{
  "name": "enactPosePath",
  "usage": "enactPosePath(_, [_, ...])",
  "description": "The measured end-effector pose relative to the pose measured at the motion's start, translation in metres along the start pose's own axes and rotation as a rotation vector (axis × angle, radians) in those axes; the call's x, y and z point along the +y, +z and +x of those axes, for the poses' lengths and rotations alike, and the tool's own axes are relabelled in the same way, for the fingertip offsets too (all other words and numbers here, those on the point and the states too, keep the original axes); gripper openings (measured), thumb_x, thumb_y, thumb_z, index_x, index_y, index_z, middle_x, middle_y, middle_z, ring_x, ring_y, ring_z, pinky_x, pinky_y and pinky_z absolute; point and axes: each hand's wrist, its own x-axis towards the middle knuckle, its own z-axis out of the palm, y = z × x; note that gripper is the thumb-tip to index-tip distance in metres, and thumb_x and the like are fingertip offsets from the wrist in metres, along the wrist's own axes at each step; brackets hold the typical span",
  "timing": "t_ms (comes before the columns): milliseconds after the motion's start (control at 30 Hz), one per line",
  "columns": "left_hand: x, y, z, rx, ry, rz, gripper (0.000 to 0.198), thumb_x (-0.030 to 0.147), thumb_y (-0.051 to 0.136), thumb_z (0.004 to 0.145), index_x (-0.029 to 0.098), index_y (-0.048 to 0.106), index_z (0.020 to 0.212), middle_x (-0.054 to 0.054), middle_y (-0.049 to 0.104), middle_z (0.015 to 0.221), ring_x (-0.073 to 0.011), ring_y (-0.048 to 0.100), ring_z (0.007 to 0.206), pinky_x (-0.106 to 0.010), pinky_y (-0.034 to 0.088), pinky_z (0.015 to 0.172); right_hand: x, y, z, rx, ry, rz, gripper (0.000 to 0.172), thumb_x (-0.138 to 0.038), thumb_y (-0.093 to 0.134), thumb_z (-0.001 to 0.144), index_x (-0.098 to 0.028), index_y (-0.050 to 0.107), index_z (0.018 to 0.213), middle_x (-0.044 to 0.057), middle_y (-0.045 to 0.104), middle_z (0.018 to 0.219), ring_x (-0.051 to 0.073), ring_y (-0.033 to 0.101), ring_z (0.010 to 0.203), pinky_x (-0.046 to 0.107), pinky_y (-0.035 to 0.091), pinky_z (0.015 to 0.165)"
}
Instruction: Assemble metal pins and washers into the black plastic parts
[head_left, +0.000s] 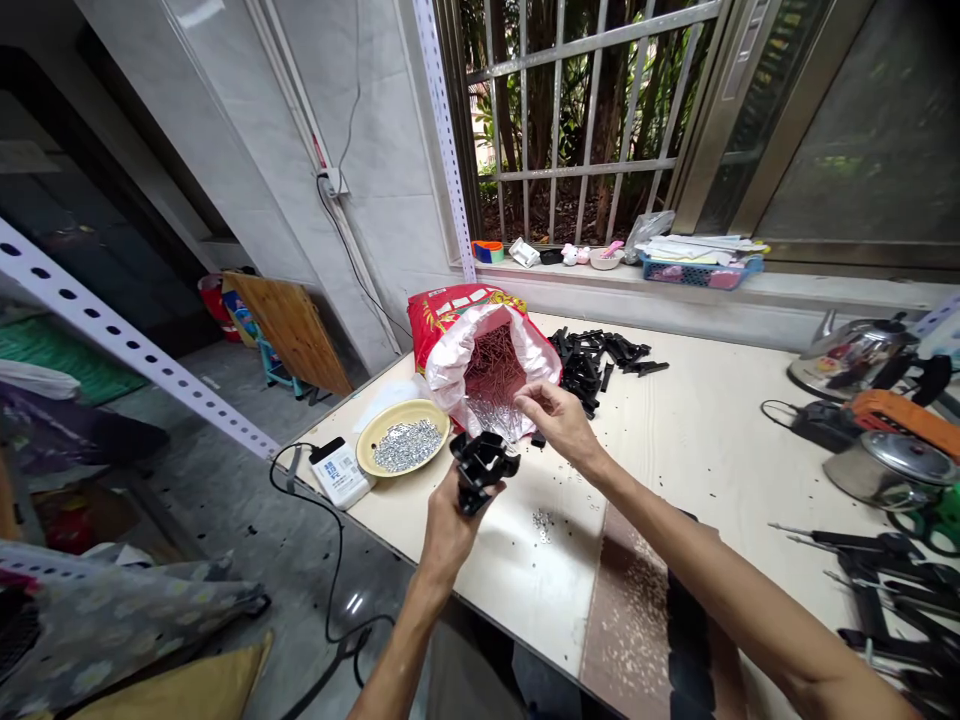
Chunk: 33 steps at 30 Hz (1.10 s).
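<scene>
the left hand (448, 525) clutched black plastic parts (474, 488) jutting above its grip, while the right hand (559, 420), whether pinching anything i could not tell, hung by an open red bag (448, 370) on the pale table (697, 425) below a barred window (585, 172).
</scene>
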Motion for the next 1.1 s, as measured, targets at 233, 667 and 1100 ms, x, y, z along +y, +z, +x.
enactPosePath(233, [-0.001,-0.006,0.007,0.025,0.06,0.165,0.033,0.033,0.065,0.075,0.016,0.06,0.102,-0.008,0.068,0.094,-0.024,0.063,0.085,-0.032,0.048,0.075,0.051,0.047,-0.022,-0.303,0.328,-0.604,0.019,-0.026,0.052,0.085,-0.013,0.066,0.082,0.011,0.067,0.091,0.022,0.062,0.085,0.028,0.042,0.07])
enactPosePath(667, [-0.027,0.003,0.021,-0.05,-0.239,-0.195,0.047,0.034,0.073,0.061,0.014,0.057,0.1,-0.002,0.061,0.079,-0.0144,0.057,0.061,-0.026,0.05,0.052,-0.001,-0.035,-0.022,-0.006,-0.146,-0.391,0.018,-0.023,0.039,0.094,-0.017,0.056,0.094,0.006,0.06,0.09,0.016,0.056,0.082,0.026,0.043,0.075])
enactPosePath(1100, [-0.008,0.006,0.016,-0.208,-0.028,0.2,0.05,0.033,0.067,0.071,0.017,0.051,0.116,-0.009,0.068,0.101,-0.0267,0.063,0.094,-0.033,0.045,0.079,-0.058,-0.065,-0.01,-0.361,-0.524,-0.668,0.022,-0.006,0.037,0.092,-0.015,0.056,0.087,0.005,0.054,0.088,0.012,0.048,0.075,0.023,0.039,0.066])
